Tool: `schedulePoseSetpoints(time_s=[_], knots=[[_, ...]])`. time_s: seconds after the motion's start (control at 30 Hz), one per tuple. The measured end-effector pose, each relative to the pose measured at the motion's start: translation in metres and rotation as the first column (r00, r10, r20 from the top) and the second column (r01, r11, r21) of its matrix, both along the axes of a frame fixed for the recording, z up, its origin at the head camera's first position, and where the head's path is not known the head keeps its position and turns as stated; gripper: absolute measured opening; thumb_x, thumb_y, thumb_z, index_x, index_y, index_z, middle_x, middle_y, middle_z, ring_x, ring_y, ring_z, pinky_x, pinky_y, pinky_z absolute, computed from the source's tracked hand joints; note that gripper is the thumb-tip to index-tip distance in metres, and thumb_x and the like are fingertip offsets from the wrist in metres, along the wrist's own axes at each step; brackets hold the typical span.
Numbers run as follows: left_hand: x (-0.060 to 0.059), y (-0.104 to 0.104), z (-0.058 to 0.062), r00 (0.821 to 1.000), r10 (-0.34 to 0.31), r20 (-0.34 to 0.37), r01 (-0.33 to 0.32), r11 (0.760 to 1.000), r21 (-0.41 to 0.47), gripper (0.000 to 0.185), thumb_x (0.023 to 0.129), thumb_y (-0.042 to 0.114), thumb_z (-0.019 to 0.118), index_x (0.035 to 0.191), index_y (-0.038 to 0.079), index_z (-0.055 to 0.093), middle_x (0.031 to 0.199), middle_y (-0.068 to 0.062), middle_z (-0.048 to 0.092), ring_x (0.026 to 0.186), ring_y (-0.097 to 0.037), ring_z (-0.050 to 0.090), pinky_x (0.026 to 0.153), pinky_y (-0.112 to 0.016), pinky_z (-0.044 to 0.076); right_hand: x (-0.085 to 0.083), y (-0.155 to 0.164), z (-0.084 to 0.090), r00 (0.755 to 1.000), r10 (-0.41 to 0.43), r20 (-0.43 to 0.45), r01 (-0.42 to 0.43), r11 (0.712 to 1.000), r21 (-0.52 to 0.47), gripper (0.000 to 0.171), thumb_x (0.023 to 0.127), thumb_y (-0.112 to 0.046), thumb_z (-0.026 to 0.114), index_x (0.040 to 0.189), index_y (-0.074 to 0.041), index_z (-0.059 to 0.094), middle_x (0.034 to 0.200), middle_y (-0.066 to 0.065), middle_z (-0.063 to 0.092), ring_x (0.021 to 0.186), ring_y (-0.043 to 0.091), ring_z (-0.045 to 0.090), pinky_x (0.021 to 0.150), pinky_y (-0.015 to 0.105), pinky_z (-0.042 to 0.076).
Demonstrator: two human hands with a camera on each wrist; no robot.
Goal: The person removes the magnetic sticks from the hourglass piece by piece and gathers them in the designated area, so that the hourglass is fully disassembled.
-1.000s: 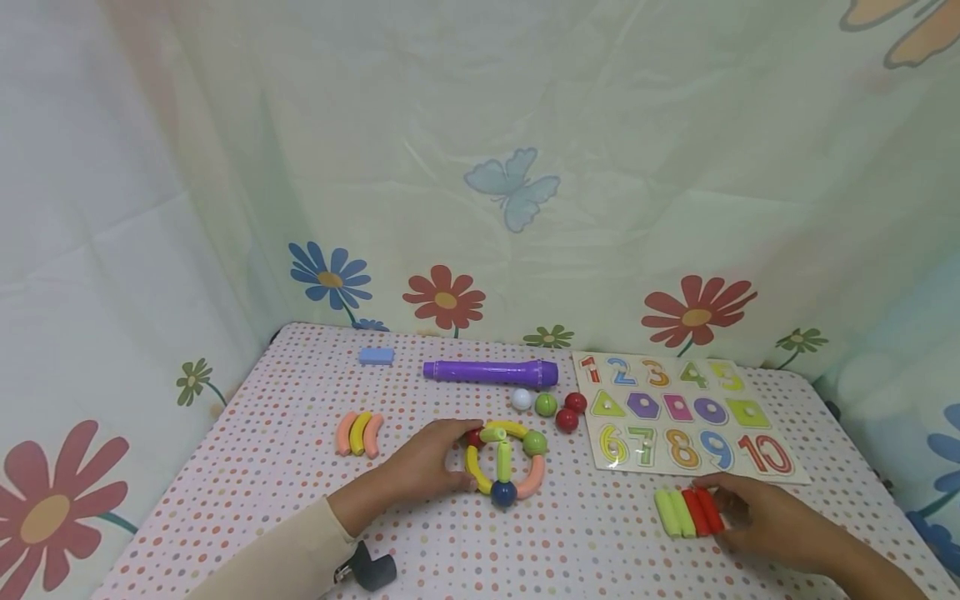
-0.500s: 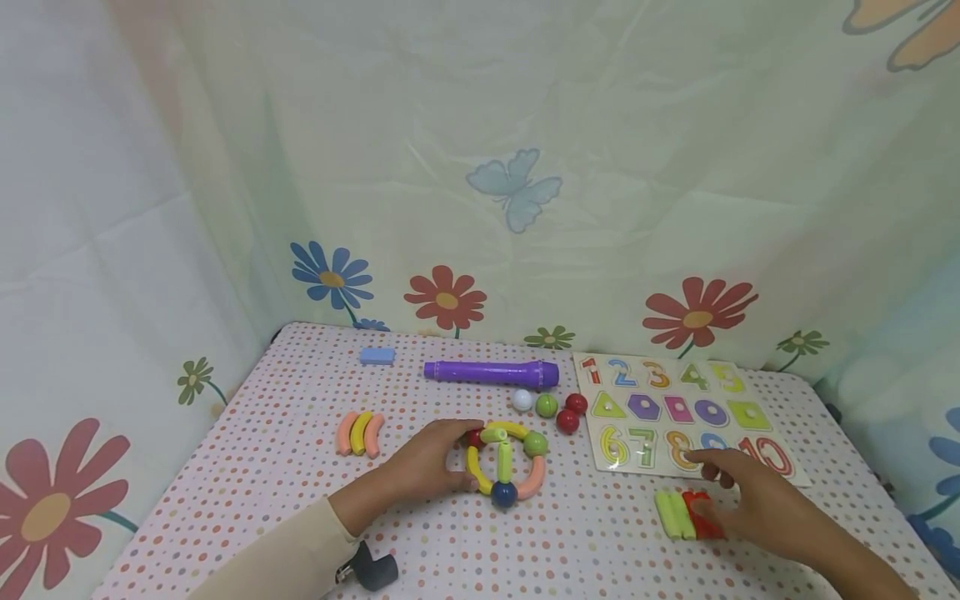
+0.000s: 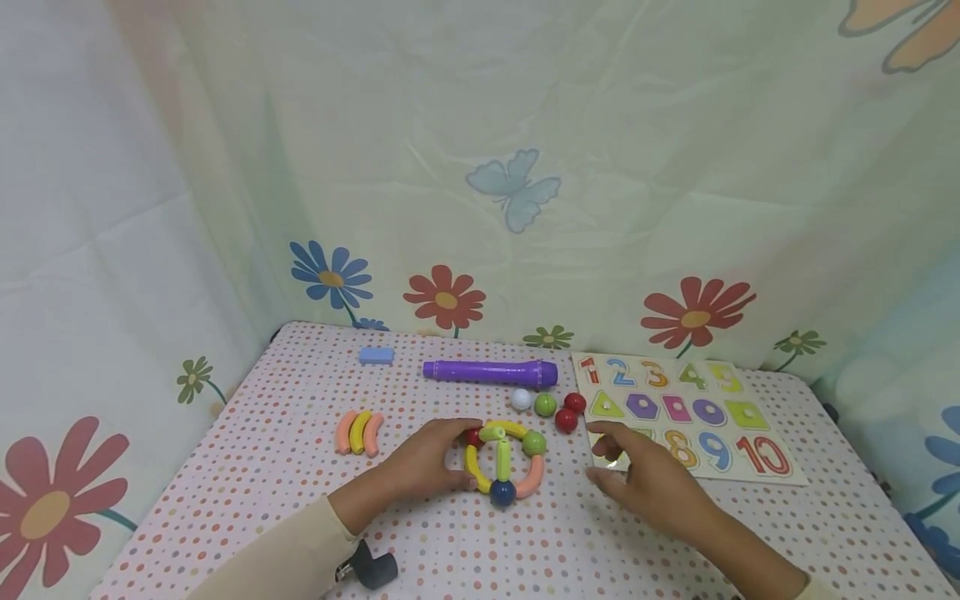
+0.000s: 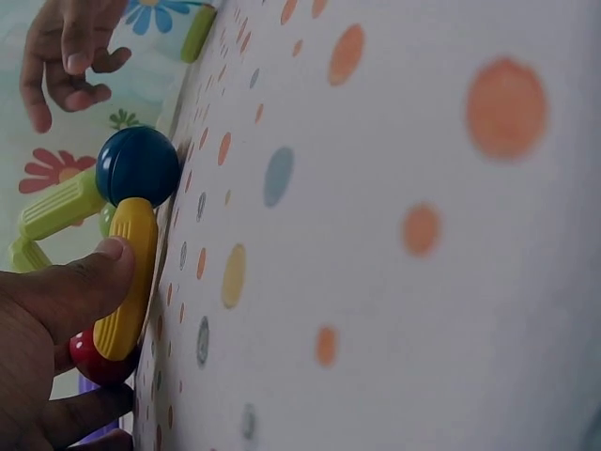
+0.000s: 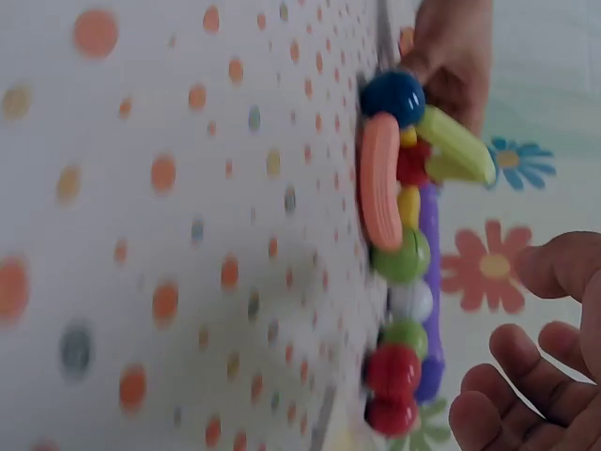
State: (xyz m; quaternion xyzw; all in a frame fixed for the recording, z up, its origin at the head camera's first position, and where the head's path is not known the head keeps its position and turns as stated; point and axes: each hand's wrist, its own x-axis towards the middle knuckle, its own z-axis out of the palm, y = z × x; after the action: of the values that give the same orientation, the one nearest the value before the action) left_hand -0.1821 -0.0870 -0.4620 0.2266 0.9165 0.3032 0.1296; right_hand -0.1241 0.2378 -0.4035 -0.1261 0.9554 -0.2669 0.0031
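Observation:
My left hand (image 3: 427, 462) holds the left side of a ring of magnetic sticks and balls (image 3: 536, 475) on the table. In the left wrist view its thumb presses a yellow curved stick (image 4: 131, 277) joined to a blue ball (image 4: 138, 165) and a red ball (image 4: 99, 357). Two lime straight sticks (image 3: 503, 461) rise inward from the blue and red balls. My right hand (image 3: 652, 479) hovers right of the ring, over the number board's lower left corner. Its fingers are loosely bent with nothing between them in the right wrist view.
Behind the ring lie loose balls (image 3: 545, 405) and a purple toy microphone (image 3: 491, 372). A number board (image 3: 731, 462) is at right, curved sticks (image 3: 358, 433) and a blue block (image 3: 376, 356) at left. A lime stick (image 4: 197, 33) lies beyond the right hand.
My right hand has left the lime and red sticks at the right and moved left toward the ring. Its forearm now covers those sticks. The left hand and ring stay put.

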Motion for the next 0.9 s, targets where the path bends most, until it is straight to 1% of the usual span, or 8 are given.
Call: schedulePoseSetpoints(time_s=[0.2,0.3,0.4,0.53,0.6,0.73,0.8,0.9], knots=[[-0.001,0.000,0.000,1.000,-0.006,-0.004,0.006,1.000,0.003,0.081,0.083,0.037,0.087,0.153,0.026,0.047,0.141,0.005,0.056,0.136,-0.021,0.047,0.113,-0.046,0.039,-0.003,-0.039,-0.010,0.998,-0.002,0.055,0.004,0.999,-0.039,0.056,0.086,-0.019,0.084,0.136,-0.015,0.060,0.102,-0.006,0.069,0.096,0.016,0.064,0.067,0.025,0.052],[0.000,-0.001,0.000,1.000,-0.007,-0.001,0.007,1.000,0.009,0.081,0.084,0.036,0.086,0.153,0.026,0.047,0.142,0.005,0.055,0.137,-0.021,0.046,0.113,-0.046,0.038,-0.003,-0.053,-0.014,0.998,0.041,0.041,-0.038,0.996,-0.077,0.053,0.087,-0.018,0.083,0.134,-0.014,0.061,0.103,-0.006,0.070,0.089,0.015,0.064,0.065,0.025,0.051],[0.000,-0.001,0.001,1.000,-0.008,-0.001,0.008,1.000,0.012,0.080,0.084,0.036,0.086,0.153,0.026,0.047,0.144,0.004,0.055,0.139,-0.021,0.045,0.114,-0.046,0.037,-0.003,-0.064,-0.019,0.996,0.089,0.018,-0.087,0.990,-0.107,0.050,0.089,-0.016,0.081,0.134,-0.015,0.060,0.104,-0.005,0.070,0.077,0.010,0.059,0.059,0.024,0.050],[0.000,-0.001,0.001,1.000,-0.010,-0.006,0.010,1.000,0.009,0.080,0.084,0.036,0.086,0.153,0.026,0.047,0.145,0.003,0.054,0.139,-0.022,0.045,0.114,-0.047,0.037,-0.006,-0.075,-0.023,0.994,0.111,0.017,-0.107,0.985,-0.138,0.053,0.088,-0.016,0.082,0.135,-0.018,0.057,0.108,-0.003,0.070,0.070,0.008,0.054,0.055,0.025,0.047],[0.000,-0.001,0.000,1.000,-0.011,-0.010,0.011,1.000,0.007,0.079,0.084,0.036,0.086,0.153,0.026,0.047,0.145,0.004,0.055,0.139,-0.022,0.045,0.114,-0.047,0.038,-0.007,-0.079,-0.025,0.993,0.114,0.017,-0.110,0.982,-0.151,0.056,0.086,-0.017,0.084,0.135,-0.018,0.056,0.108,-0.002,0.070,0.075,0.008,0.057,0.060,0.025,0.049],[-0.001,-0.001,0.000,1.000,-0.010,-0.013,0.010,1.000,0.006,0.080,0.084,0.036,0.086,0.153,0.026,0.047,0.144,0.004,0.055,0.139,-0.022,0.045,0.113,-0.047,0.038,-0.009,-0.086,-0.030,0.993,0.120,0.024,-0.114,0.981,-0.155,0.055,0.087,-0.019,0.083,0.134,-0.016,0.053,0.105,-0.004,0.070,0.088,0.009,0.063,0.073,0.028,0.054],[-0.001,-0.001,0.000,1.000,-0.009,-0.012,0.009,1.000,0.007,0.080,0.084,0.036,0.086,0.153,0.025,0.047,0.144,0.004,0.055,0.139,-0.022,0.045,0.113,-0.047,0.038,-0.010,-0.088,-0.033,0.992,0.121,0.029,-0.116,0.983,-0.143,0.055,0.088,-0.020,0.082,0.134,-0.016,0.052,0.104,-0.003,0.070,0.089,0.010,0.064,0.075,0.030,0.055],[-0.001,-0.001,-0.001,1.000,-0.006,-0.010,0.006,1.000,0.010,0.080,0.083,0.037,0.087,0.152,0.025,0.048,0.143,0.003,0.055,0.138,-0.022,0.046,0.113,-0.047,0.038,-0.011,-0.091,-0.035,0.992,0.118,0.042,-0.112,0.985,-0.129,0.055,0.088,-0.020,0.082,0.133,-0.014,0.051,0.102,-0.003,0.071,0.085,0.010,0.065,0.072,0.031,0.055]])
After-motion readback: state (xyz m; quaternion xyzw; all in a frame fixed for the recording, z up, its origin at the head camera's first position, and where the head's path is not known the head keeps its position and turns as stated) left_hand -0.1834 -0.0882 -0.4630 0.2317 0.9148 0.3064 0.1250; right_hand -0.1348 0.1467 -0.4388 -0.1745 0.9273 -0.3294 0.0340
